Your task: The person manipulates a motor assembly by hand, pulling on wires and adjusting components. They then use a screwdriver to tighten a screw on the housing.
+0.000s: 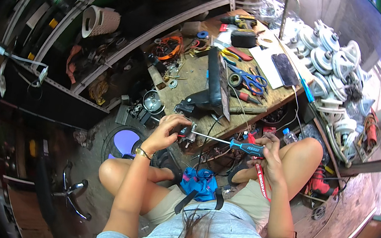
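My right hand point(268, 159) is closed round the blue and black handle of a screwdriver point(248, 148). Its long metal shaft points left, with the tip at a small dark part with metal pieces point(183, 130). That part is gripped in the fingers of my left hand point(167, 133); its exact kind I cannot make out, since the fingers cover much of it. A red lanyard with white print point(262, 182) hangs down beside my right hand. Both hands are above my lap, just in front of the workbench edge.
The wooden workbench point(185, 80) carries a cordless drill point(244, 30), blue-handled scissors point(248, 80), pliers, a phone point(284, 69) and a dark panel on a stand point(214, 81). White fan parts point(327, 55) are piled at right. A fan with purple blades point(126, 142) lies on the floor.
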Tool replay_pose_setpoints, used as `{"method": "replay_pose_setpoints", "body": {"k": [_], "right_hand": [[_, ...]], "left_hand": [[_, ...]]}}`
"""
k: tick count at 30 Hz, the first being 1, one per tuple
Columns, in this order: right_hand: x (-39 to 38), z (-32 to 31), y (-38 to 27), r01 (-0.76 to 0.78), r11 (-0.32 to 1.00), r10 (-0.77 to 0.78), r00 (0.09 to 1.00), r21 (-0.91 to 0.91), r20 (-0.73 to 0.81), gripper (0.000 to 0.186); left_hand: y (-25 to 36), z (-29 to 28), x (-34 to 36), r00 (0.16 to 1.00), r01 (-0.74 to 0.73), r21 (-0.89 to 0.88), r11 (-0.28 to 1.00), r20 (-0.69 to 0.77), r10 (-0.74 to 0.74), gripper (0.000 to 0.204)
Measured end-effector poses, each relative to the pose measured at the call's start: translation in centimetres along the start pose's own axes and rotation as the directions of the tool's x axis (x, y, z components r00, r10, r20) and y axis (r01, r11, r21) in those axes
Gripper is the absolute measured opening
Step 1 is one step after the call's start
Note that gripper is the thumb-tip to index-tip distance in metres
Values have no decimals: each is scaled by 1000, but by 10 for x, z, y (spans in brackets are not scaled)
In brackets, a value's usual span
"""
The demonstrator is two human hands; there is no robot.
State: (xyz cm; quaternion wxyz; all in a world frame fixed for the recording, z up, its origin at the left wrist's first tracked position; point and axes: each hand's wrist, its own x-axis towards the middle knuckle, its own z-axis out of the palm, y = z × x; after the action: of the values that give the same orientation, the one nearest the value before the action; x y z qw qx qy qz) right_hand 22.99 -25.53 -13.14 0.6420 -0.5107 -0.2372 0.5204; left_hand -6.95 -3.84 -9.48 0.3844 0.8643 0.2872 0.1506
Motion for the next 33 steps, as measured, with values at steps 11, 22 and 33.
{"method": "replay_pose_setpoints", "body": {"k": [11,22,33], "right_hand": [[-10,3,4,14,996,-16,999,-90,-30,37],[1,-3,-1,-124,973,120,992,-193,-33,58],[3,7,-7,-43,994,40,999,-104,-31,50]], "left_hand": [[-11,5,0,994,-64,57,996,-79,68,32],[-18,19,-1,985,-28,86,996,-167,42,27],[-17,19,-3,986,-34,105,994,-156,51,27]]}}
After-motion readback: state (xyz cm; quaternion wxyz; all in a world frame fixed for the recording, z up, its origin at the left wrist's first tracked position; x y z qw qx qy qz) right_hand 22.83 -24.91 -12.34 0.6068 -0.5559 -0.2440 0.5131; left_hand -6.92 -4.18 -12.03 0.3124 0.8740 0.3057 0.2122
